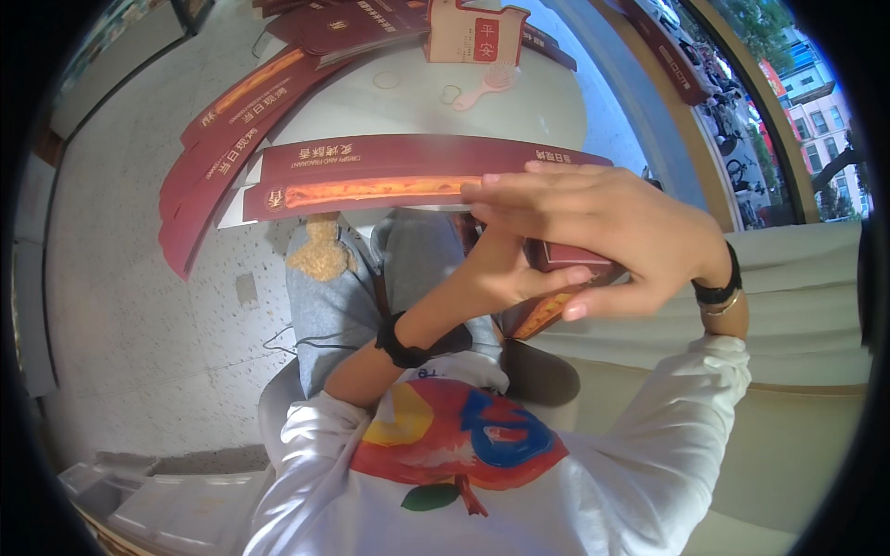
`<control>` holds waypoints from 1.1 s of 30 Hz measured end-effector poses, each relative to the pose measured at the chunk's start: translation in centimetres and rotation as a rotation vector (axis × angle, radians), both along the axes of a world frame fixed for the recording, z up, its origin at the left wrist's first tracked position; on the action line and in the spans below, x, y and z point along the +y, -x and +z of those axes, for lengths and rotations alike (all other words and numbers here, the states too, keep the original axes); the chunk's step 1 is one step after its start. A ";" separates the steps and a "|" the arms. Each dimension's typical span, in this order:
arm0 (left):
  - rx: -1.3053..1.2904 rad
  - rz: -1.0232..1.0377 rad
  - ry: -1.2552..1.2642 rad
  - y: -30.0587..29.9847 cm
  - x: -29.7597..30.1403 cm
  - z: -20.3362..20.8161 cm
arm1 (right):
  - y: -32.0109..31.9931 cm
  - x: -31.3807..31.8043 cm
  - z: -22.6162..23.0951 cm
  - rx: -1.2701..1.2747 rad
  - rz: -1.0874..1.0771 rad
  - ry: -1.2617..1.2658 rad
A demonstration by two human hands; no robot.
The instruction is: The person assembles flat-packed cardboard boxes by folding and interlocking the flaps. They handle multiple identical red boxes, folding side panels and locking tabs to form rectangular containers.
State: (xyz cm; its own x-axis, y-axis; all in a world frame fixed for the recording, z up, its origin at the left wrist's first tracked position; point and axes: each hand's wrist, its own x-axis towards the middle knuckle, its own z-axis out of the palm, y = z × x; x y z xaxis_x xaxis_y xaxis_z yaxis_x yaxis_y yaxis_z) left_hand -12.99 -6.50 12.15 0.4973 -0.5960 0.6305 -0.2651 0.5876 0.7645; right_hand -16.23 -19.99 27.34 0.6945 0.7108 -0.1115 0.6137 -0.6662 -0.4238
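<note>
A long red carton lies along the near edge of the white tabletop, its left end poking out past the rim and its right end under the person's hands; the right hand is unclenched, its fingers stretched out toward the left and resting on the carton, its thumb spread away from them toward the person; the left hand reaches across from the lower left and is partly covered by the right one, its thumb pointing right; its fingers are mostly hidden, so I cannot tell whether it grips anything; below the two thumbs, past the near edge, shows a red card piece with a picture of food, and whether it belongs to the carton I cannot tell; at the left edge of the tabletop a fan of red cards overhangs the floor; more red cards are piled at the far edge, beside a cream box with a red label; a pink fork lies just on the near side of that box; a fuzzy tan toy shows over the person's jeans, near the carton's left part.
</note>
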 end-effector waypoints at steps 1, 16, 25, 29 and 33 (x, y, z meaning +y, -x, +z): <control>0.037 0.004 0.009 0.1 0.0 0.0 | 0.0 -0.1 -0.1 -0.034 0.008 0.015; 0.114 0.216 0.445 1.3 0.9 -0.7 | 1.0 1.8 -10.4 -0.757 -0.107 -0.727; 0.463 0.209 0.253 1.1 4.4 1.8 | -0.8 4.4 -9.8 -0.631 -0.061 -0.759; 0.512 0.243 0.243 0.4 5.1 1.2 | -1.3 4.6 -9.5 -0.563 -0.076 -0.679; 0.609 0.285 0.304 -1.0 6.1 0.6 | -1.4 4.5 -10.8 -0.346 -0.227 -0.932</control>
State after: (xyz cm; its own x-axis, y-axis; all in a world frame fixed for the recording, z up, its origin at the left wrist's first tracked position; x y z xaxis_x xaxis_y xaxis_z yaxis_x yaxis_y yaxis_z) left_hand -11.94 -0.38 12.80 0.9214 -0.2341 0.3100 -0.0196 0.7690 0.6389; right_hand -14.80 -15.48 16.53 0.7131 0.2597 0.6512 0.7010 -0.2781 -0.6567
